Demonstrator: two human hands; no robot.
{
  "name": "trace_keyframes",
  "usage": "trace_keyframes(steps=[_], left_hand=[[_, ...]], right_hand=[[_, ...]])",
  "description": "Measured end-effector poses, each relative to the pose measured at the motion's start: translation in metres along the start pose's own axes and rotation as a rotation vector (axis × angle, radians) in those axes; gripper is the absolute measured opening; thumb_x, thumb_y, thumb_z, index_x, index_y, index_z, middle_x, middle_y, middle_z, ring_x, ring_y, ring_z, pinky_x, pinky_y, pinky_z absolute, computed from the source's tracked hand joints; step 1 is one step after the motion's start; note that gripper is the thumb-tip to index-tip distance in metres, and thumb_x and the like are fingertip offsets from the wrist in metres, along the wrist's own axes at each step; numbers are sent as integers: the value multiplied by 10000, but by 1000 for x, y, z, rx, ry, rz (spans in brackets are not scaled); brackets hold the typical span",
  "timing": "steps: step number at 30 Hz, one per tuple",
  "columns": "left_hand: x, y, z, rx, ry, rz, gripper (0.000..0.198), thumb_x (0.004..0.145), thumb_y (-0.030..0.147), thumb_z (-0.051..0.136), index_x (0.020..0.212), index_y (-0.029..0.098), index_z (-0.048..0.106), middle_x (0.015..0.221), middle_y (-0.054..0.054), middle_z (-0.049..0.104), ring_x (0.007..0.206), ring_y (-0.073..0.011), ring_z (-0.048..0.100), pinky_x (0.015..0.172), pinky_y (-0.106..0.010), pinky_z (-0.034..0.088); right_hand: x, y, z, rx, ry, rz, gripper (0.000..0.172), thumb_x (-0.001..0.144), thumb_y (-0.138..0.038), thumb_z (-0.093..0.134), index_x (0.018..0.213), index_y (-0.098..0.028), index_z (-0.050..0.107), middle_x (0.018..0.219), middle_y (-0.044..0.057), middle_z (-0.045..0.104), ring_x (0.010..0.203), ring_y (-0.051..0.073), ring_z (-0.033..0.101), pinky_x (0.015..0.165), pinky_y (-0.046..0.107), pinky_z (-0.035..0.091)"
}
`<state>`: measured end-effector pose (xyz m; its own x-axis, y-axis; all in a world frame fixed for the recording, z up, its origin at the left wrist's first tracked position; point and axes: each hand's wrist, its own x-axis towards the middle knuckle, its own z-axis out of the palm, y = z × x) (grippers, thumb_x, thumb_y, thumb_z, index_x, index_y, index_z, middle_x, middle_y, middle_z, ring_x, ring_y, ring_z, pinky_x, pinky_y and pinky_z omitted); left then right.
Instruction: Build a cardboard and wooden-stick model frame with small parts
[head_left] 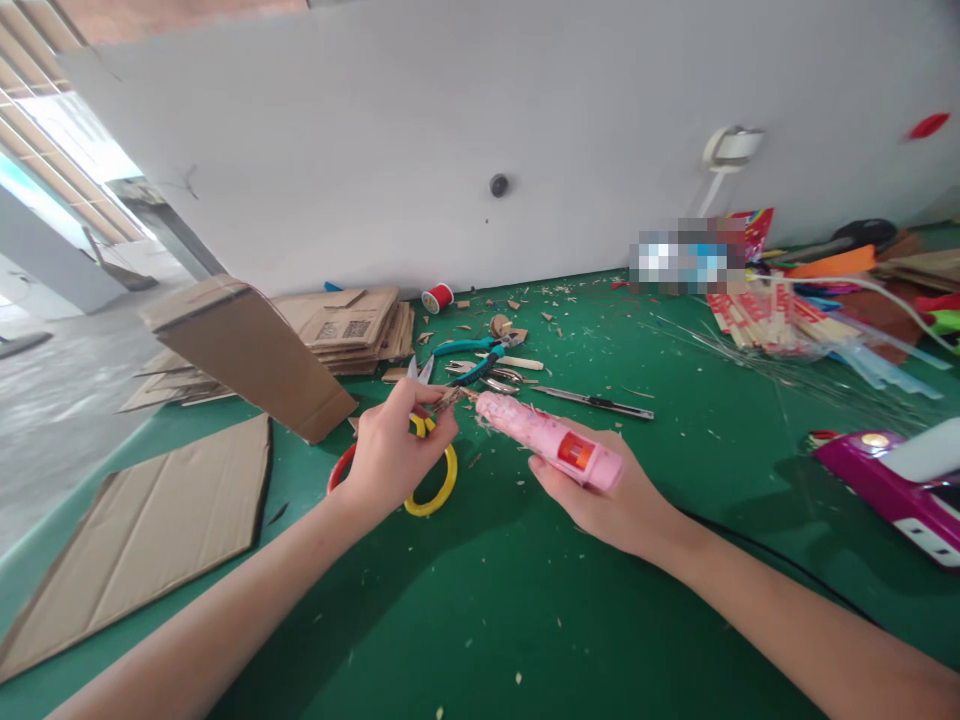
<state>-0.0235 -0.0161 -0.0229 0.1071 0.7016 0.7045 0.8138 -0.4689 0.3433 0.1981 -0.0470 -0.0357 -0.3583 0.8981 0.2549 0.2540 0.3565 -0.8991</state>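
My right hand [611,500] is closed around a pink hot glue gun [536,428], its nozzle pointing left. In my left hand [397,440], thumb and fingers pinch a small brown piece of cardboard [448,400] right at the nozzle tip; whether the two touch I cannot tell. Below and behind the left hand lie scissors with red and yellow handles [448,485], partly covered by it. Just beyond are teal-handled pliers [469,347] and a utility knife [596,400]. A black cord [780,565] runs off behind my right wrist.
Stacked cardboard [352,330], a leaning cardboard box [255,355] and a flat cardboard sheet [157,530] occupy the left. A red thread spool [437,298] lies near the wall. Packaged sticks [780,315] and a purple power strip [885,485] are at right. Scraps litter the green tabletop [420,620].
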Motion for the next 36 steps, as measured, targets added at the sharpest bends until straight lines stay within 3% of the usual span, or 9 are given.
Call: trace_keyframes(steps=[11,19,36], left_hand=[[-2,-3,1,-131,-15,49,270,738,101,595,973,221,537,919,-14,723,821,-157,689,725,-277,549],[-1,-1,0,-223,-24,126,210,770,85,580,926,195,493,952,-49,715,862,-142,685,736,-238,544],[-1,-2,-1,-205,-44,144,198,775,77,575,878,206,466,988,-48,717,879,-145,687,719,-239,528]], right_hand=[[0,1,-2,-48,-30,-42,197,829,-241,541,675,-203,424,555,-71,426,467,57,362,427,214,278],[0,2,-3,-57,-42,-105,188,794,-181,544,665,-204,410,564,-73,420,468,56,367,431,212,270],[0,1,-3,-77,-54,-107,200,790,-183,539,653,-204,396,567,-69,420,469,59,369,436,218,268]])
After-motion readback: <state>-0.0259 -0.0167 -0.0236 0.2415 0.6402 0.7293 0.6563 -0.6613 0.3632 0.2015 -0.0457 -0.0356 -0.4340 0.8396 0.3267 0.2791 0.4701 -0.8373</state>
